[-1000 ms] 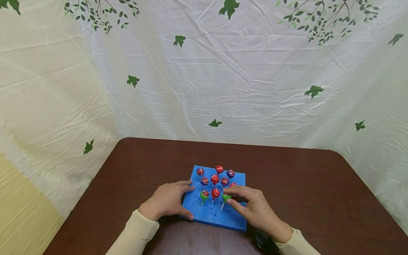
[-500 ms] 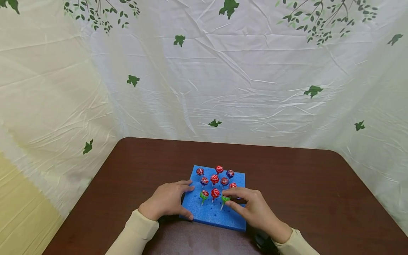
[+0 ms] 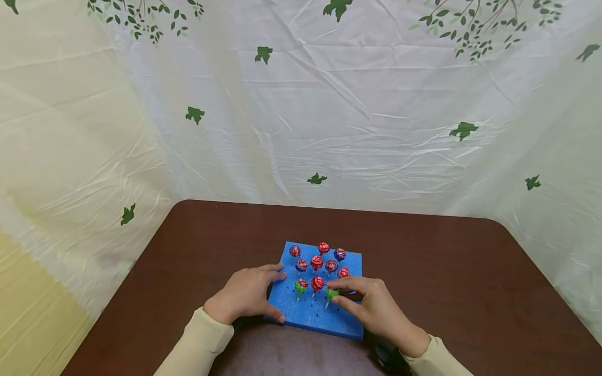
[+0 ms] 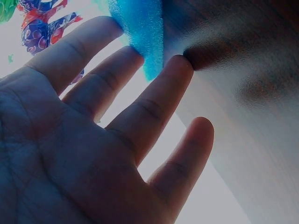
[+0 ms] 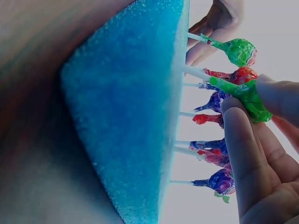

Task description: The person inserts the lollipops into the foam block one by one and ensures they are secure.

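The right hand [image 3: 376,309] pinched the green-wrapped round lollipop [image 3: 332,293] standing in the near row of the blue square foam block [image 3: 324,316] on the dark brown wooden desk [image 3: 447,282]. The left hand [image 3: 246,293], fingers straight and spread, pressed on the block's left edge. Farther back stood red and purple wrapped lollipops [image 3: 317,262], then the white leaf-printed sheet [image 3: 329,120].
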{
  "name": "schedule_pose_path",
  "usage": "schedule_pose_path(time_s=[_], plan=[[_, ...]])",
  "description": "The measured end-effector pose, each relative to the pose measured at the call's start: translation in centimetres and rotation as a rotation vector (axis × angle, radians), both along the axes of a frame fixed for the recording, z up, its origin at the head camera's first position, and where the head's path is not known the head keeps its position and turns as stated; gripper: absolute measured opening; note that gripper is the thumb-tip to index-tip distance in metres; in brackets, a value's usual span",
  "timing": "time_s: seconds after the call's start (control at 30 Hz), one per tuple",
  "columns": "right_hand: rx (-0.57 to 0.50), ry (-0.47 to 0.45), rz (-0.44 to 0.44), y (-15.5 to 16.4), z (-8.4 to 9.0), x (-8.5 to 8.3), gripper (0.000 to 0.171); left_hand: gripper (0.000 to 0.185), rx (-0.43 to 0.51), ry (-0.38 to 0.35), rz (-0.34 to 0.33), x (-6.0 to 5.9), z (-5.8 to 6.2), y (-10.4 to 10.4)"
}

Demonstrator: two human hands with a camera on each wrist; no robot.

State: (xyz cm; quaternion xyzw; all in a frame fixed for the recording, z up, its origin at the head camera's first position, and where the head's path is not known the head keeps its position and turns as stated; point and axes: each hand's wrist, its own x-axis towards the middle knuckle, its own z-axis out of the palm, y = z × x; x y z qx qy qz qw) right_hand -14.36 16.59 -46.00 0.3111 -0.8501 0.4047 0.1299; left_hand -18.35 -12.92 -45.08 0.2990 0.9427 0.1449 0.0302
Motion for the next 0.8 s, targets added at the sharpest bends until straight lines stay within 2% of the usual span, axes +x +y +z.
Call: schedule_pose_path(time_s=[0.17,0.5,0.8], plan=[[-0.011,-0.018,-0.004,0.0,-0.1,0.3,0.030,0.095,0.003,-0.010,-0.003,0.4,0.1,0.0],[0.000,0.035,0.024,0.0,-0.1,0.7,0.035,0.095,0.007,-0.010,-0.002,0.6,0.0,-0.2],[0.026,0.085,0.020,1.1,1.5,1.4,0.039,0.091,0.062,-0.063,-0.011,0.4,-0.3,-0.6]])
